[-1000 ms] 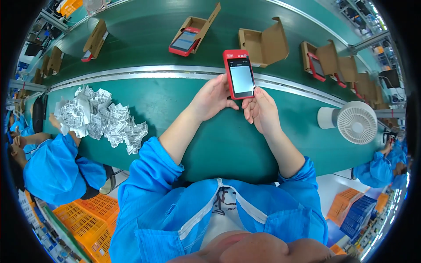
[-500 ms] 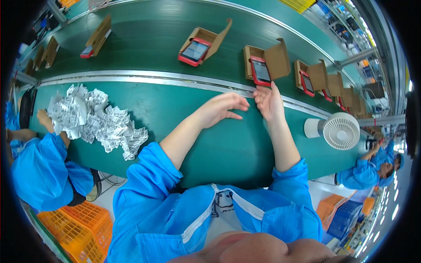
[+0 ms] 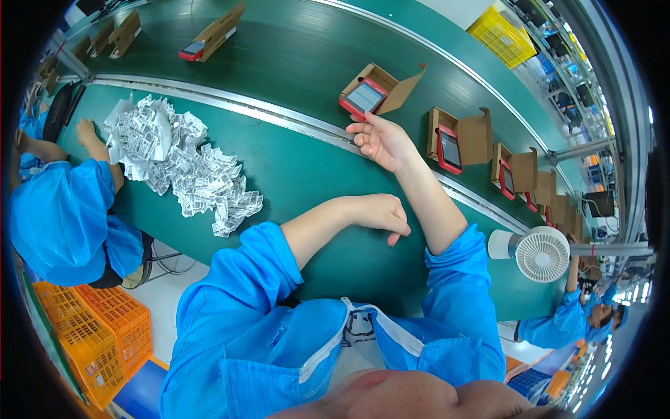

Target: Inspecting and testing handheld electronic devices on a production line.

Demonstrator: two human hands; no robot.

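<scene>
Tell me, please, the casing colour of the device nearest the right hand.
The casing is red, best seen in the head view.

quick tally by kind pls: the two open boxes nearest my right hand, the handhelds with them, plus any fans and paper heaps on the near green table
Open cardboard boxes: 2
Red-cased handheld devices: 2
White fan: 1
Heap of printed paper slips: 1
Total: 6

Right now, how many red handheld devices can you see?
4 clearly: one device by your right hand, a second device and third device farther right, and a far-left device. Red edges beyond the third suggest more; others may be hidden.
</scene>
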